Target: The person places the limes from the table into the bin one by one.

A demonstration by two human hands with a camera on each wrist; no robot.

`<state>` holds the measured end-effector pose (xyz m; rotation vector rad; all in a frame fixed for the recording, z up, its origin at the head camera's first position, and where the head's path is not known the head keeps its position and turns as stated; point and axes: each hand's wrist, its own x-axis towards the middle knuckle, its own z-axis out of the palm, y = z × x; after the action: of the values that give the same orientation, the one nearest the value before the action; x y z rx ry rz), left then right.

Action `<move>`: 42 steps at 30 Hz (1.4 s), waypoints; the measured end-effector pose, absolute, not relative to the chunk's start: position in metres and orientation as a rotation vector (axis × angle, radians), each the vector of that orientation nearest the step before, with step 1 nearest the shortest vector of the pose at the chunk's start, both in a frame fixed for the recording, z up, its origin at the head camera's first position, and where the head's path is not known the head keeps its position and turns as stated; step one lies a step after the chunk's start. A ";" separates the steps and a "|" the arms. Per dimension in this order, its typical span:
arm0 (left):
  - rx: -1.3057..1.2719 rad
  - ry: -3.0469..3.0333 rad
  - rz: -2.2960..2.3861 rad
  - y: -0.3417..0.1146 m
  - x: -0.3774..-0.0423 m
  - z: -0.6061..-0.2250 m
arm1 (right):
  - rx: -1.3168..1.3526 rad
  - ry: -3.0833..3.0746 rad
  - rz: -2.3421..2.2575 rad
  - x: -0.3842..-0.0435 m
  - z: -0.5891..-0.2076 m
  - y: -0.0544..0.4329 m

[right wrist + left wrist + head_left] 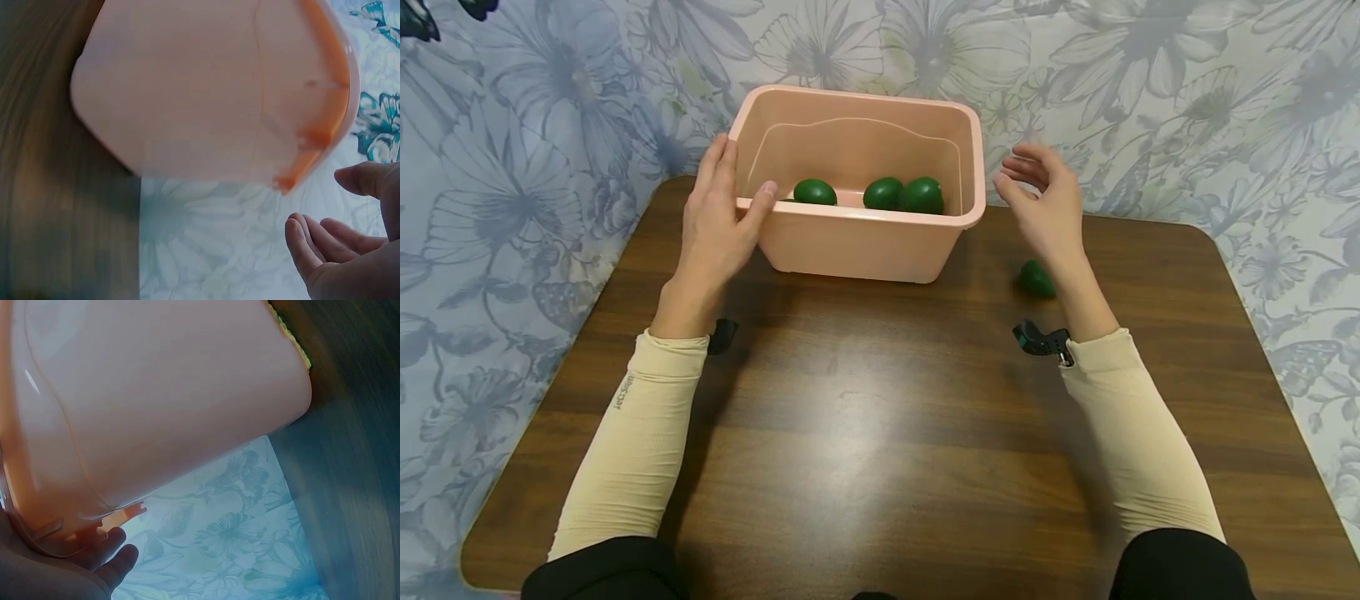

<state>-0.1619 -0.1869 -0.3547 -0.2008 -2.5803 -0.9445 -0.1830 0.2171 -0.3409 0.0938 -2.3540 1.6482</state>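
Note:
A pink plastic bin (857,242) stands at the table's far edge. Inside it lie glossy dark-green oval fruits (815,192) that look like avocados; three show clearly, and the front wall partly hides them. My left hand (718,221) grips the bin's left front corner, its thumb over the rim and its fingers along the left side. In the left wrist view, fingertips (119,562) curl beneath the rim. To the right of the bin, my right hand (1045,204) is held in the air, fingers loosely bent, touching nothing. Below it, another green fruit (1036,279) lies on the table, partly covered by the wrist.
The brown wooden table (850,417) has rounded corners and reaches to a wall with floral wallpaper (1150,100). A black wrist-camera mount (1043,340) juts inward from the right wrist, and another (722,336) from the left.

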 end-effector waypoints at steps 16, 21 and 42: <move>-0.214 -2.572 -0.946 -0.186 -0.163 -0.356 | 0.013 -2.511 1.434 -0.157 -0.375 0.266; -0.206 -2.584 -0.945 -0.186 -0.164 -0.355 | -0.013 -2.584 1.369 -0.152 -0.388 0.282; -0.209 -2.577 -0.945 -0.187 -0.163 -0.356 | 0.079 -2.918 1.334 -0.136 -0.413 0.318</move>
<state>-0.1633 -0.1874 -0.3563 -0.2088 -2.5774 -0.9451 -0.1365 0.3176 -0.4128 0.0790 -2.9182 1.3336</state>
